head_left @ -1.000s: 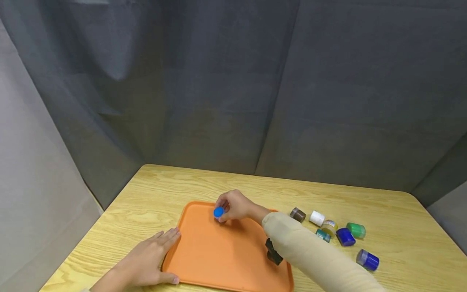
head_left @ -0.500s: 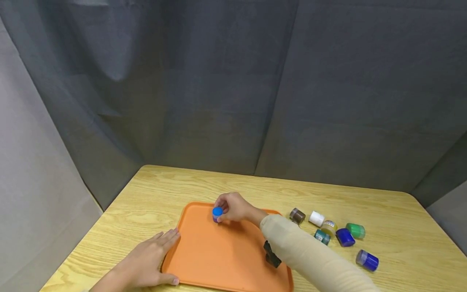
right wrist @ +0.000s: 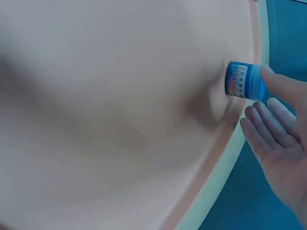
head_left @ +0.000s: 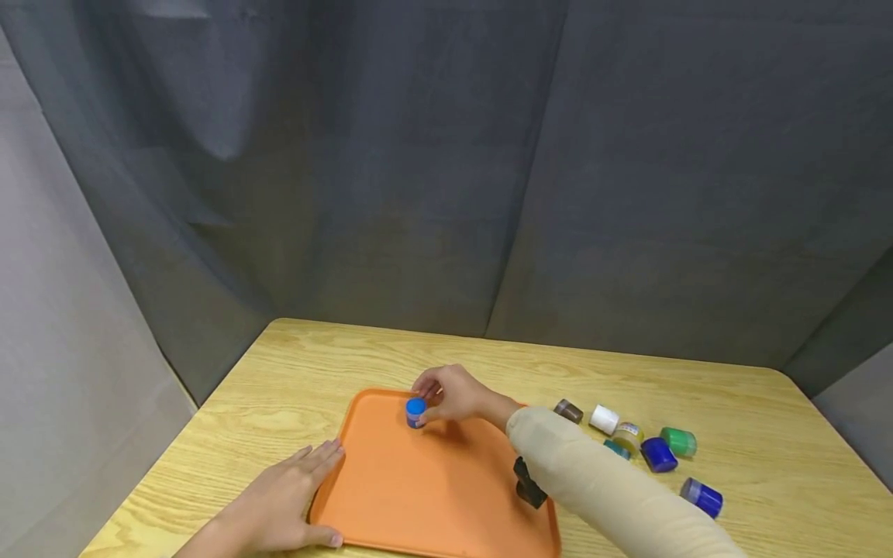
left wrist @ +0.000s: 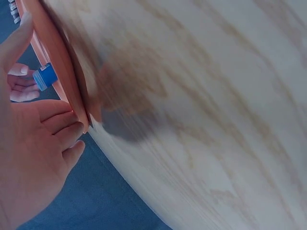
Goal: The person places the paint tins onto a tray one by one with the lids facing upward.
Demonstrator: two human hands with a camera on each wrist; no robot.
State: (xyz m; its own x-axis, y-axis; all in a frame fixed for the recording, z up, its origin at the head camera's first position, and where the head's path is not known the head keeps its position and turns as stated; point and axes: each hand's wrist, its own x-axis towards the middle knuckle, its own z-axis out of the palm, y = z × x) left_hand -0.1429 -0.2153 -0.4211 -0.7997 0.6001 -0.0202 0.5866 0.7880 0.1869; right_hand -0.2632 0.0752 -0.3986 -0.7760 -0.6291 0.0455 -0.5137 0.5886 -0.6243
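A small paint jar (head_left: 415, 414) with a blue lid stands upright on the orange tray (head_left: 418, 488), near its far left corner. My right hand (head_left: 456, 394) is beside it, thumb at the jar and the other fingers spread apart from it. In the right wrist view the labelled jar (right wrist: 239, 80) has the thumb touching its lid, while the loose fingers (right wrist: 268, 127) hold nothing. My left hand (head_left: 282, 496) rests at the tray's left side, fingertips on the rim and thumb by the near corner. The left wrist view also shows the jar (left wrist: 45, 76) beyond the tray rim.
Right of the tray, several paint jars lie on the wooden table (head_left: 753, 434): brown (head_left: 568, 411), white (head_left: 604, 419), yellow (head_left: 629, 439), green (head_left: 679, 442) and dark blue (head_left: 659, 455) among them. A black wrist mount (head_left: 529, 484) hangs under the right sleeve. Grey cloth (head_left: 418, 194) stands behind.
The jar has come upright on the tray after being tilted in my right fingers. Those fingers have loosened and drawn away from it. My left hand has stayed at the rim.
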